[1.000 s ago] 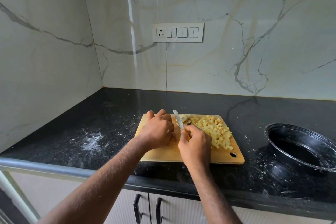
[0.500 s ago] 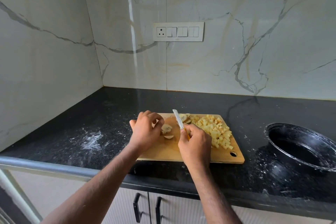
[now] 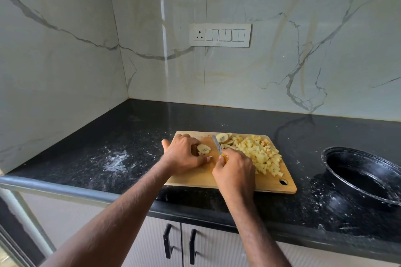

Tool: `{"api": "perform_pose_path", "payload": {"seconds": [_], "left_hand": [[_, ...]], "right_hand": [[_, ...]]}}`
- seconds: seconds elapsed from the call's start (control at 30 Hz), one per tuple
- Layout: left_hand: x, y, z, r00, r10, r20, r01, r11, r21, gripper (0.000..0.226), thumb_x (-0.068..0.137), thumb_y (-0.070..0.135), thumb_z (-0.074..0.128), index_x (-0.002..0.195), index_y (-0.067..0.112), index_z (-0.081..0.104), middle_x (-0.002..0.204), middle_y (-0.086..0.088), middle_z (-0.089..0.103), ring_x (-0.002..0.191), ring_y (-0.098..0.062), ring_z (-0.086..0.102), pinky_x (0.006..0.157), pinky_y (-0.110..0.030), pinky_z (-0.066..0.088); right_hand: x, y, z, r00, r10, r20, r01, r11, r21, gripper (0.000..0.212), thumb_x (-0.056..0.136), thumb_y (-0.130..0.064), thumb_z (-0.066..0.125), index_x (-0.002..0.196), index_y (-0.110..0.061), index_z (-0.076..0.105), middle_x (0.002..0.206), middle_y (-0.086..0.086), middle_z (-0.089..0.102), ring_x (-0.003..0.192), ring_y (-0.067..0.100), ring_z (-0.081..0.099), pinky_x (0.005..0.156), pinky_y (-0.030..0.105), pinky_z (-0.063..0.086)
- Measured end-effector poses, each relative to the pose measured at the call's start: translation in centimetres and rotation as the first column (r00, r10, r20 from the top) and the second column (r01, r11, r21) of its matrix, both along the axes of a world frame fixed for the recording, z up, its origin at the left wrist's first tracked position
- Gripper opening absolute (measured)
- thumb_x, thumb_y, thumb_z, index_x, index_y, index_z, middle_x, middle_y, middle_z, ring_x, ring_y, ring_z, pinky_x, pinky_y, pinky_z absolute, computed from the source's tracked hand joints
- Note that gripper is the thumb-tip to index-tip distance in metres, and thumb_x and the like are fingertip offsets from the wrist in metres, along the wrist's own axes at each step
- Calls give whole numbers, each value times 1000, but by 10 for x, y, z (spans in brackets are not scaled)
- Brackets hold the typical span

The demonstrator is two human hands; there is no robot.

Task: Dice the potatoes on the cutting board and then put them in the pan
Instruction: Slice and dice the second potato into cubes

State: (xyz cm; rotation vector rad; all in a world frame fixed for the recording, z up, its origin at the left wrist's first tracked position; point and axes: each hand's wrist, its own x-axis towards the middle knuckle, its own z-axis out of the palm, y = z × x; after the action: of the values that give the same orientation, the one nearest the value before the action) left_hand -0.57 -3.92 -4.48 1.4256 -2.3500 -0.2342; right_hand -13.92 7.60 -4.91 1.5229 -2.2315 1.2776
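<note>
A black speckled stone surface (image 3: pixel 130 136) carries a round black pan (image 3: pixel 364 178) at right, well apart from a rectangular wooden cutting board (image 3: pixel 195 176). Pale yellow diced potato (image 3: pixel 260 154) is heaped on the board's right half. The left hand (image 3: pixel 184 156) has its fingers curled on a pale potato slice (image 3: pixel 204 149); the right hand (image 3: pixel 235 171) has its fingers clamped on a small yellow-handled knife (image 3: pixel 217 145).

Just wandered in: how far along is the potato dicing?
Mostly done: a pile of diced potato lies on the cutting board. In hand: the left hand holds a slice, the right hand the knife. Left: the pan holds no potato.
</note>
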Motion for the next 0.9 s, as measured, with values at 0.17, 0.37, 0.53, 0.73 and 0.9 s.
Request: {"api": "perform_pose_path", "payload": {"seconds": [0.17, 0.37, 0.53, 0.73, 0.9], "left_hand": [[2, -2, -3, 998, -8, -55, 6, 999, -42, 37, 71, 76, 51, 68, 39, 54, 80, 19, 50, 99, -16, 51, 95, -54, 41], [2, -5, -3, 995, -59, -86, 56, 998, -41, 60, 73, 77, 52, 108, 34, 75, 91, 19, 55, 101, -12, 53, 97, -51, 43], [8, 2, -3, 975, 0, -224, -13, 998, -58, 59, 69, 68, 70, 111, 28, 75, 85, 20, 61, 85, -6, 57, 91, -43, 45], [14, 15, -1, 940, 18, -341, -65, 990, -128, 22, 78, 48, 80, 92, 31, 78, 80, 21, 62, 84, -2, 51, 86, -38, 30], [4, 16, 5, 948, 95, -303, -128, 987, -93, 27, 76, 51, 82, 95, 32, 77, 83, 21, 61, 92, -7, 54, 88, -39, 29]], "right_hand": [[-1, -2, -1, 1000, 8, -28, -6, 999, 43, 17, 90, -23, 65, 103, -21, 75, 95, -4, 73, 81, 16, 66, 61, 21, 43], [1, -1, -1, 995, 20, -96, -12, 997, 82, 18, 92, -23, 63, 106, -20, 75, 98, -4, 72, 75, 13, 62, 60, 22, 46], [2, 0, -1, 989, 14, -145, 4, 992, 124, 19, 93, -23, 60, 105, -21, 75, 97, -3, 70, 67, 9, 48, 56, 19, 36], [2, 1, 2, 989, 30, -141, -11, 990, 138, 18, 95, -23, 59, 106, -21, 74, 97, -5, 70, 68, 7, 49, 50, 14, 28], [2, 2, 2, 990, 40, -134, -20, 988, 150, 19, 95, -23, 60, 107, -21, 74, 97, -6, 70, 69, 7, 51, 52, 15, 34]]}}
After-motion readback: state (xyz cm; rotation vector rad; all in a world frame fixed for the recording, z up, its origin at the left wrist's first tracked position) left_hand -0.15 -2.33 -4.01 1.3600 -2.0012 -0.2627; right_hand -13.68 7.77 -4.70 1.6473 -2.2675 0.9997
